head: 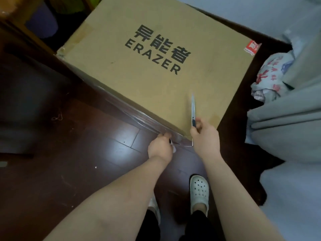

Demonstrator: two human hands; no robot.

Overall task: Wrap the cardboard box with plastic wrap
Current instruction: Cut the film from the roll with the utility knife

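Dark polished wooden floor (86, 162). Left hand (160, 146): fingers curled on taut clear plastic wrap (139, 117) at the near corner of the large brown printed cardboard box (156, 49). Right hand (205, 138): grips a slim metal utility knife (193, 108) above the box top. Step, judged: cutting the film; next, blade to film, clear of fingers.

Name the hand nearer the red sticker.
Right. The right hand, gripping a cutter, is at the box corner below the red sticker; the left hand grips plastic wrap farther left.

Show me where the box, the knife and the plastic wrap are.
box (156, 84): head view, bare top face below the lettering.
knife (192, 108): head view, middle of the blade.
plastic wrap (137, 116): head view, glossy stretch along the box's near side.
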